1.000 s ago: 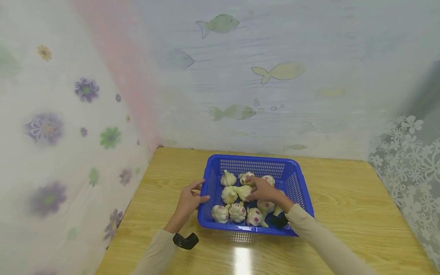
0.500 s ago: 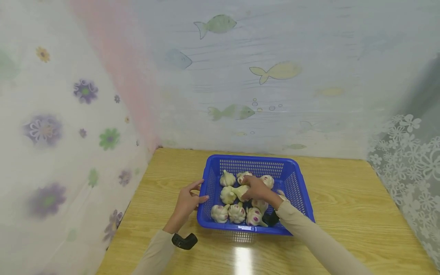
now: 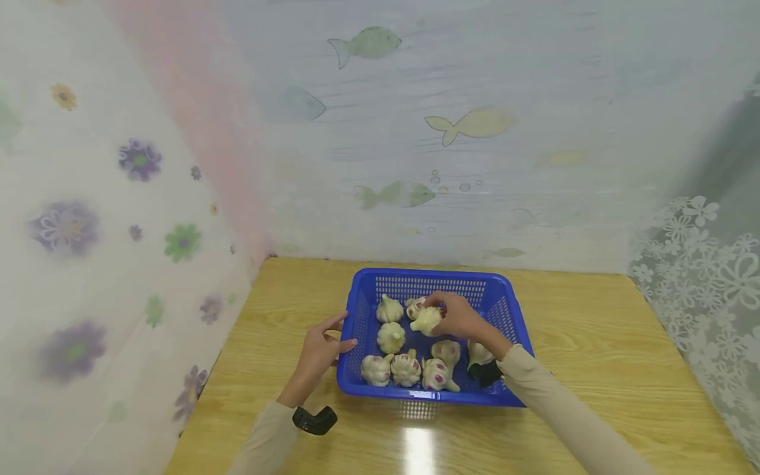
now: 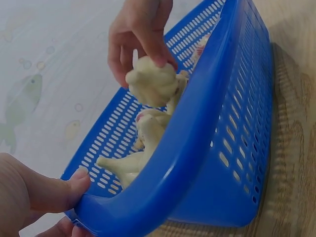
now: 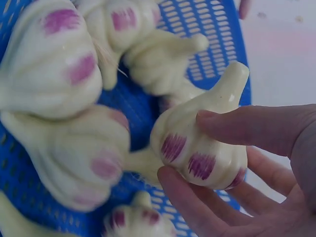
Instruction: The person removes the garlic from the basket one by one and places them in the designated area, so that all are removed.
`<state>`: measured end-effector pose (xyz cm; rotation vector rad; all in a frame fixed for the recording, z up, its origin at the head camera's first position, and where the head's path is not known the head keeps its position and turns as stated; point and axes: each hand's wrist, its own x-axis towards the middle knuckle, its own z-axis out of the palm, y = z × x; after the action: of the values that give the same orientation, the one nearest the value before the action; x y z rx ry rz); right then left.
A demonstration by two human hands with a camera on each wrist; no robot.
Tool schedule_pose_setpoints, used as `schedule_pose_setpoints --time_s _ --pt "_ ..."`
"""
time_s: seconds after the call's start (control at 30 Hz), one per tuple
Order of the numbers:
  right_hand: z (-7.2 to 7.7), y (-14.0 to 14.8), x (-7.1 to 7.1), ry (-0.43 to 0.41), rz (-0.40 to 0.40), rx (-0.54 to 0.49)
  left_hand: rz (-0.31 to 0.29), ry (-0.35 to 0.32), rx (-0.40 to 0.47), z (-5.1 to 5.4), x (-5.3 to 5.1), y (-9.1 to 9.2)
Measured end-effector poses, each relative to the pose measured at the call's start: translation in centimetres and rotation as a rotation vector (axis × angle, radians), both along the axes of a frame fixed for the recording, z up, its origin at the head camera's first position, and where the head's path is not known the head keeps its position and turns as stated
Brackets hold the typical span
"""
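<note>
A garlic bulb (image 3: 426,321) with purple patches (image 5: 201,165) is gripped by my right hand (image 3: 466,318), thumb on one side and fingers on the other. It is held up over the blue plastic basket (image 3: 427,396), apart from the bulbs beneath it in the left wrist view. My left hand (image 3: 315,353) pinches the basket's left rim, its thumb (image 4: 59,192) on top and fingers partly hidden below. Inside the basket lie several more bulbs, among them a pale one (image 3: 390,338) at the left and a purple-marked one (image 3: 436,375) near the front.
The basket stands on a wood-grain table (image 3: 582,343). Behind it rises a wall with painted fish (image 3: 475,123); a flowered sheet (image 3: 71,290) hangs at the left. A black wrist device (image 3: 315,420) is on the left wrist.
My right hand has picked up the garlic bulb from the basket's middle and moved it slightly up and right, turning it. My left hand stays at the rim.
</note>
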<state>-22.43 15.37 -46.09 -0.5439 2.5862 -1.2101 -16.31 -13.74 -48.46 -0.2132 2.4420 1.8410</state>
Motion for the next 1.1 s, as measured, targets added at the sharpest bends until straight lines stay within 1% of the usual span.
schedule_pose_setpoints --time_s 0.1,0.17,0.33,0.43,0.6,0.73,0.87,1.0,1.1 --pt "0.8 1.0 0.1 0.032 -0.004 0.013 -0.002 -0.001 -0.006 0.0 0.0 0.0" --pt "1.4 1.5 0.1 0.034 -0.004 -0.005 0.003 0.000 -0.005 0.1 -0.1 0.0" --pt "2.3 3.1 0.0 0.067 -0.010 -0.012 0.002 0.000 0.010 0.2 -0.1 0.0" --pt "2.6 3.9 -0.1 0.117 -0.016 0.009 0.007 0.001 0.010 0.2 -0.1 0.1" --pt "3.3 5.2 -0.1 0.195 0.005 0.011 0.021 -0.002 -0.013 0.3 -0.1 0.3" --pt "4.1 6.3 0.2 0.219 -0.004 0.030 0.005 0.010 0.000 0.1 0.1 0.5" --pt "4.4 7.0 0.5 0.251 -0.015 0.053 0.001 0.023 0.014 0.1 0.3 0.3" --pt "4.3 7.8 0.8 0.266 -0.013 0.058 0.019 0.020 -0.015 0.1 0.3 0.1" --pt "4.2 8.7 1.1 0.277 -0.026 0.077 0.013 0.022 -0.030 -0.1 0.3 0.3"
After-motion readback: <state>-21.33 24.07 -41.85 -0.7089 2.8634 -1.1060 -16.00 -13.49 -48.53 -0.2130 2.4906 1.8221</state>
